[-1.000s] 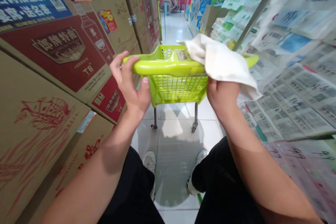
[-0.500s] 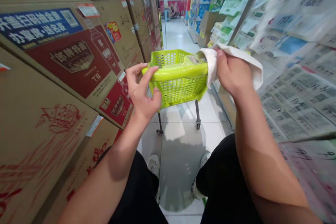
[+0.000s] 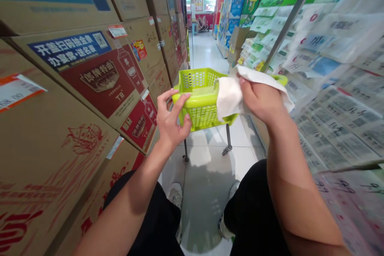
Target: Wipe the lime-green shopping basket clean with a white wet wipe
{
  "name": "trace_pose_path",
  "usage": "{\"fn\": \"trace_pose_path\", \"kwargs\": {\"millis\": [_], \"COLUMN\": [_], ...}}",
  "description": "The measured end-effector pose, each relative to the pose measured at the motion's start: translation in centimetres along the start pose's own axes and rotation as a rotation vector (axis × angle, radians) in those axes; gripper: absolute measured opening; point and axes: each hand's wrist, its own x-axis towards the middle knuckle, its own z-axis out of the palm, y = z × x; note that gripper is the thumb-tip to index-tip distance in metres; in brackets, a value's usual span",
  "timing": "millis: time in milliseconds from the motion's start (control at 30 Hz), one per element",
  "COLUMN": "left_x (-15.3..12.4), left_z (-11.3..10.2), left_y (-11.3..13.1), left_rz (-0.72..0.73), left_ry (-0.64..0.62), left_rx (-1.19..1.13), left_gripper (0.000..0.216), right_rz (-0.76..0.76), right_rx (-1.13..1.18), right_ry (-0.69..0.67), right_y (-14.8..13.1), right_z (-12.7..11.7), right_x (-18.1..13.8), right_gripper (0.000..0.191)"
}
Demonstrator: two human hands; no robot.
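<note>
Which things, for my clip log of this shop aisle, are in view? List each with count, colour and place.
cart: one, lime green, in the aisle ahead
cloth: one, white, on the cart's handle, under the right hand
cardboard boxes: many, brown with red and blue print, stacked along the left
packs: many, pale white, blue and green, on shelves along the right
floor: pale tiles, down the aisle
shoes: two, white, below the cart
trousers: black, bottom centre
left hand: fingers spread, at the handle's left end
right hand: gripping the cloth
</note>
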Motion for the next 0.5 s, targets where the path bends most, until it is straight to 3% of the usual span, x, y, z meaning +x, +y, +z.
{"fn": "trace_pose_path", "kwargs": {"millis": [100,267,333,500], "left_x": [-0.1,-0.5,-0.7,-1.1], "left_z": [0.4,1.1,1.0,1.0], "left_y": [0.8,1.9,1.7,2.6], "left_rz": [-0.015,-0.039,-0.005,0.094], "left_ry": [0.015,0.011,0.011,-0.065], "left_rx": [0.014,0.015,0.005,-0.112], "left_gripper": [0.055,0.058,0.057,0.062], "right_rz": [0.027,-0.264,-0.300,0.034], "right_rx": [-0.056,-0.100,-0.093,-0.089], "right_ry": [0.028,-0.056,-0.085,-0.002], "right_y": [0.3,-6.8,-7.8,-2.3], "right_z": [-0.1,1.3,1.3,-0.3], "right_x": [-0.1,-1.7,-1.8,-0.8], "right_gripper": [0.060,0.054,0.051,0.057]}}
